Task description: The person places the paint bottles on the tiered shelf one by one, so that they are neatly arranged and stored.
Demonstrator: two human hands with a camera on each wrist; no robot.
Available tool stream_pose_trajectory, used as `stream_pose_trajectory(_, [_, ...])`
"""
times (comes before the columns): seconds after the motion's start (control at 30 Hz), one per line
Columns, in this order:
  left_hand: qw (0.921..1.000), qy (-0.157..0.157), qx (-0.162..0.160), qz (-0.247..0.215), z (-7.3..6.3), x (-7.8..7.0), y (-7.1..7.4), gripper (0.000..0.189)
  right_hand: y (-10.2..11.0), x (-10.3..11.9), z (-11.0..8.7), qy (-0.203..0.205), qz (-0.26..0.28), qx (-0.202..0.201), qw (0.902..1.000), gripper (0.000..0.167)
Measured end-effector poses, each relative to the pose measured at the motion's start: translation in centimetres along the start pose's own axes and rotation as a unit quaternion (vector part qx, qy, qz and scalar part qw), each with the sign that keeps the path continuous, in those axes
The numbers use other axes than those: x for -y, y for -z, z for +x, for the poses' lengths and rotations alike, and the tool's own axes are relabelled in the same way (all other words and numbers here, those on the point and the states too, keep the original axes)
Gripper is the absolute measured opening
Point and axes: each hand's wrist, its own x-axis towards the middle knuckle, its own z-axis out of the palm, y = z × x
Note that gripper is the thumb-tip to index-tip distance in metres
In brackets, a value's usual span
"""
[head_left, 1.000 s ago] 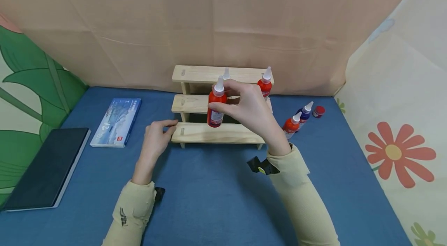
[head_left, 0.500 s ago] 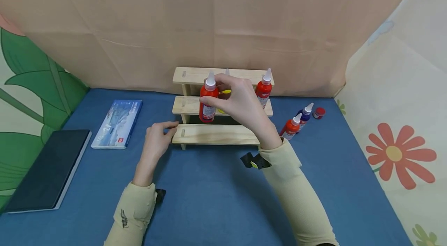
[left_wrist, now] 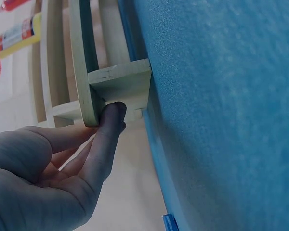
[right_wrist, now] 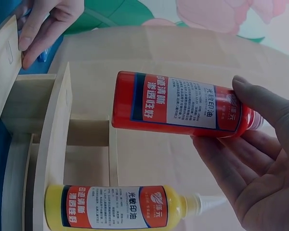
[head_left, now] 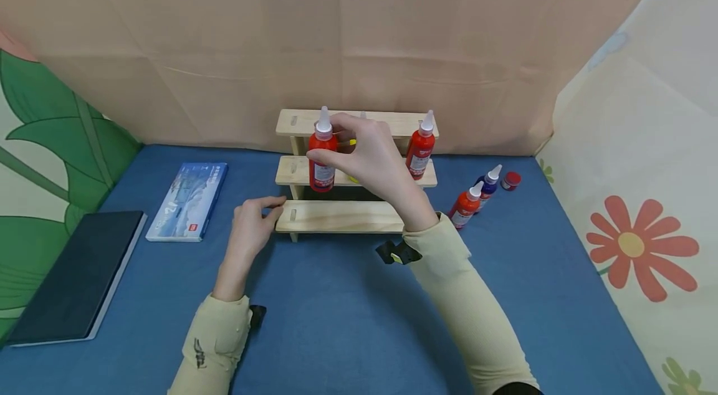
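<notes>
Between thumb and fingers, my right hand [head_left: 367,155] grips a red ink bottle [head_left: 322,164] with a white nozzle. The bottle is upright, over the left part of a three-tier wooden rack's [head_left: 342,216] middle step. In the right wrist view, a gap shows between its base and the step. My left hand [head_left: 251,227] pinches the left end of the rack's lowest board. A yellow bottle [right_wrist: 111,207] stands on the middle step, mostly hidden behind my right hand in the head view. Another red bottle [head_left: 421,149] stands at that step's right end.
To the right of the rack, on the blue table, are an orange-red bottle [head_left: 464,207], a dark blue bottle [head_left: 488,186] and a small red-lidded jar [head_left: 511,180]. A blue-white box [head_left: 187,202] and a dark notebook [head_left: 75,276] lie at the left.
My right hand has carried the red bottle leftward, from over the rack's middle to above the middle step's left part. My left hand stays on the lowest board's end.
</notes>
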Motion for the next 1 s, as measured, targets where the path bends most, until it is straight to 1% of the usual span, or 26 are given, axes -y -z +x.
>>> stream_pose_trajectory(0.3, [1.0000, 0.004, 0.006, -0.003, 0.0, -0.1, 0.1, 0.028, -0.6, -0.1, 0.8, 0.005, 0.001, 0.001, 1.0000, 0.044])
stream_pose_trajectory(0.63, [1.0000, 0.005, 0.002, 0.000, -0.1, 0.1, 0.1, 0.028, -1.4, -0.1, 1.5, -0.016, -0.015, 0.010, 0.9997, 0.047])
stream_pose_trajectory(0.73, [1.0000, 0.005, -0.001, 0.002, -0.1, 0.1, 0.1, 0.028, -1.7, -0.3, 1.7, -0.015, -0.017, 0.012, 0.9997, 0.048])
stream_pose_trajectory(1.0, [1.0000, 0.004, 0.000, -0.001, 0.0, 0.1, 0.0, 0.027, -2.6, -0.7, 2.1, -0.010, -0.011, 0.011, 0.9998, 0.043])
